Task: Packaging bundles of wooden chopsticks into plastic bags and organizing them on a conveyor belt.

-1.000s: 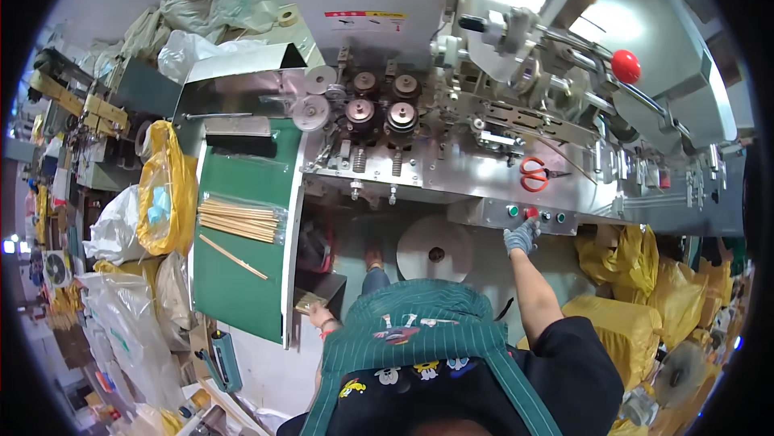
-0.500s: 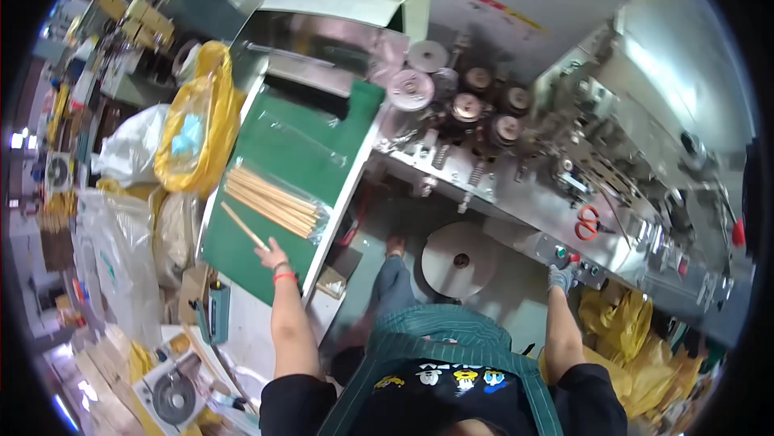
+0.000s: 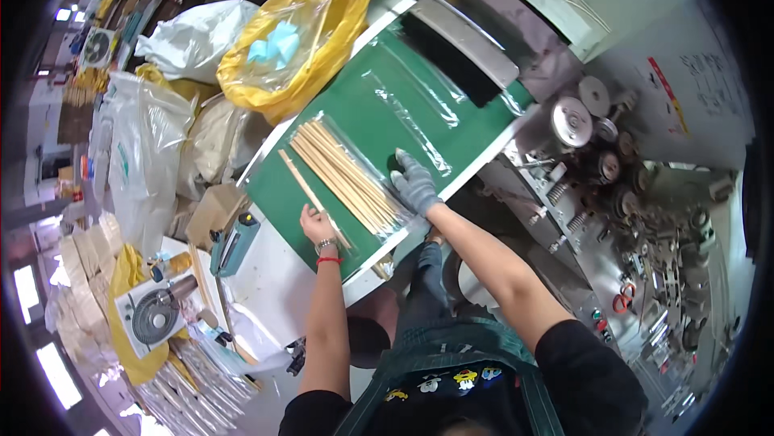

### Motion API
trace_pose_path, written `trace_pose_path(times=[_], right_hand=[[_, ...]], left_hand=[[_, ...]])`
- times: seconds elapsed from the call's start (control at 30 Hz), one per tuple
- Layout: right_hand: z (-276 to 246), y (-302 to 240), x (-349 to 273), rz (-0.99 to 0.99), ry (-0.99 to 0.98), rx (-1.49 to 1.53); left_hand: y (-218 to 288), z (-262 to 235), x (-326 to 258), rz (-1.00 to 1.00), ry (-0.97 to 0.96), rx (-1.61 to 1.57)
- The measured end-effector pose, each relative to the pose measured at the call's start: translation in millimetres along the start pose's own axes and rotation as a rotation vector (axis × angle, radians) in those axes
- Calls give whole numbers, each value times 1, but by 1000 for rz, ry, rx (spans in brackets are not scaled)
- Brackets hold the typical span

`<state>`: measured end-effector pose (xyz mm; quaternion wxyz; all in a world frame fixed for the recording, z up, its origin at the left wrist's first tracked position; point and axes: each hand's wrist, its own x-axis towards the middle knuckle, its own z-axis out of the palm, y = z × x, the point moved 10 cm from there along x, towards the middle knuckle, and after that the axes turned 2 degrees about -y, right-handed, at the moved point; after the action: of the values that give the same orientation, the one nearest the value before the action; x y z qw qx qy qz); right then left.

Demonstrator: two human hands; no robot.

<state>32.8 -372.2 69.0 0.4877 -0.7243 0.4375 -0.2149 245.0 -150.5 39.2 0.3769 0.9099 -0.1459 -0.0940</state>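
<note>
My left hand (image 3: 317, 225), bare with a red wristband, has its fingers curled at a slim pair of wooden chopsticks (image 3: 297, 177) lying on the green belt (image 3: 367, 117). Beside them, to the right, a row of several wrapped wooden chopsticks (image 3: 343, 178) lies side by side in clear film. My right hand (image 3: 414, 184), in a grey glove, reaches over the belt's right edge with fingers apart and nothing in them. It is just right of the row's near end. Flat clear film sleeves (image 3: 407, 125) lie farther up the belt.
A yellow bag (image 3: 294, 89) bulges against the belt's far left edge. Machinery with metal rollers (image 3: 572, 122) and orange-handled scissors (image 3: 623, 298) stands at the right. A teal tool (image 3: 235, 245) and a fan (image 3: 155, 317) are at the lower left.
My view has swung right, toward the belt. My right hand has left the machine's button panel and come over to the belt. My left hand stays at the separate chopsticks, now lying closer to the row.
</note>
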Motion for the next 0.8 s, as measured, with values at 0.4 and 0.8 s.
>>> trace_pose_path(times=[0.4,0.8], right_hand=[[8,15,45,131,-75,-138],[27,-25,47,7,-305,-392]], left_hand=[[-12,1,18,-179,-32,48],[78,22,0,67,-104,-231]])
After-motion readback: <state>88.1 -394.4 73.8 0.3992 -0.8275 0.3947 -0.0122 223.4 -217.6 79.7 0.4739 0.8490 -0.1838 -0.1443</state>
